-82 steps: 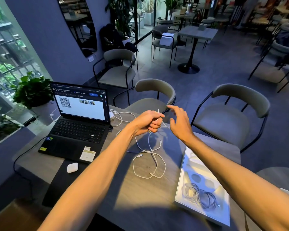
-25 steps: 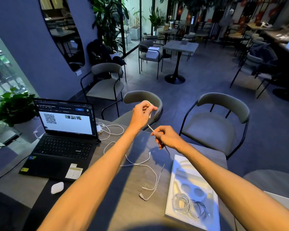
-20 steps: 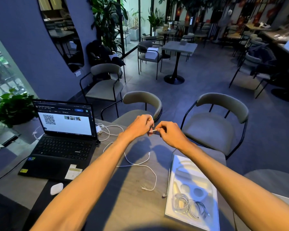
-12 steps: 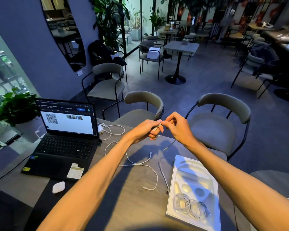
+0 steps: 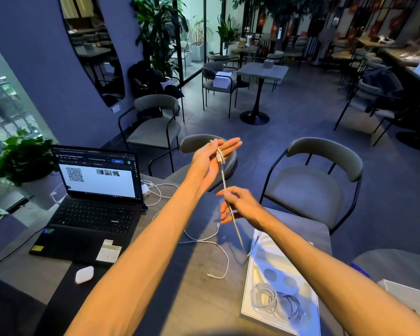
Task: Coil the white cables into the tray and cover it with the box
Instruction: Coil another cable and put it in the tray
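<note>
My left hand [image 5: 210, 161] is raised above the table with its fingers stretched out, and one end of a white cable [image 5: 224, 184] lies folded across its palm, held there. That cable runs down taut to my right hand [image 5: 240, 206], which pinches it lower down; its tail trails toward the white tray [image 5: 269, 253]. A second white cable [image 5: 212, 243] lies loose on the table to the left of the tray. In the tray's near end sit coiled cables [image 5: 275, 301]. The corner of a white box [image 5: 412, 297] shows at the right edge.
An open laptop [image 5: 92, 204] stands at the table's left, with a white charger and its cord [image 5: 153, 190] behind it. A small white earbud case [image 5: 84, 274] lies near the front. Grey chairs [image 5: 310, 187] stand across the table. A potted plant [image 5: 22, 158] is at far left.
My hands, together half a second ago, have parted: the left has risen with the cable end across its palm, and the right has slid down along the cable, pulling it taut.
</note>
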